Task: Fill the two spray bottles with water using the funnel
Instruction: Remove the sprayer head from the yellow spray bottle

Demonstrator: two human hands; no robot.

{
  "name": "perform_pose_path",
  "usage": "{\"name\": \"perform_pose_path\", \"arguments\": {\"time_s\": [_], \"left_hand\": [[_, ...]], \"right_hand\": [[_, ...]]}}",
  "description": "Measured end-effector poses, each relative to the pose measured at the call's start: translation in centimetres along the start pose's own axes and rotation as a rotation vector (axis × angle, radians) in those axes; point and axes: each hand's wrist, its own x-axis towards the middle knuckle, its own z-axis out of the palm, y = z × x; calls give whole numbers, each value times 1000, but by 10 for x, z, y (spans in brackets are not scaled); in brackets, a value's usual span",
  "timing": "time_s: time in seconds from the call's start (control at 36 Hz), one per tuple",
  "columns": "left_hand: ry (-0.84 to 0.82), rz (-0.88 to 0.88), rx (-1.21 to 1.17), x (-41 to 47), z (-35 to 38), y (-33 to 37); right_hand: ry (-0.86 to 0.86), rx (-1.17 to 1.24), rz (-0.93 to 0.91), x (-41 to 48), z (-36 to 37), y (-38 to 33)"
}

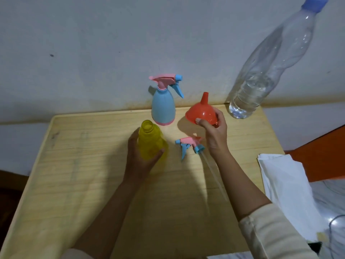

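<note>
while the left hand grips the yellow bottle, the right hand holds the funnel spout-up

as the yellow bottle [150, 141] stands upright near the middle of the wooden table [74, 165], its neck is open with no spray head on it. the left hand [138, 157] is curled round its lower body, thumb on the side nearest the person and fingers wrapped behind. the right hand [214, 133] pinches the orange funnel [202, 113] by its wide rim, thumb on the near edge and fingers over the far side. the funnel is upside down and tilted, its spout pointing up toward the wall [93, 43]; whether its rim touches the table cannot be told. a loose spray head [188, 144], pink with a blue trigger and collar, lies on its side between the yellow bottle and the right wrist. its clear tube [214, 174] runs toward the near right corner, under the forearm. the blue spray bottle [163, 107] stands at the far edge, just behind the yellow bottle and apart from it, with its pink spray head screwed on. a clear water bottle [261, 71] with a blue cap stands at the far right corner, water filling only its lower part. folded white cloth [285, 187] lies off the right edge of the table
</note>
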Motion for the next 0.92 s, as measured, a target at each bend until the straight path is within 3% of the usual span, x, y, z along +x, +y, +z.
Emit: {"name": "perform_pose_path", "arguments": {"time_s": [0.14,0.28,0.5,0.67,0.81,0.92], "left_hand": [[-72,-19,-58,6,-4,9],[-160,-27,-128,12,-12,15],[-170,-78,-153,15,-12,7],[-206,-62,-148,14,-16,7],[-288,-59,-192,14,-21,5],[-325,-34,-229,13,-25,10]], "right_hand": [[-156,-80,-4,-21,15,-21],[-236,-254,-156,-38,35,-40],[-320,-685,-465,-53,63,-65],[-489,-902,-502,-57,79,-78],[-496,-1075,-653,-57,93,-85],[-525,-1162,-668,-56,100,-90]]}}
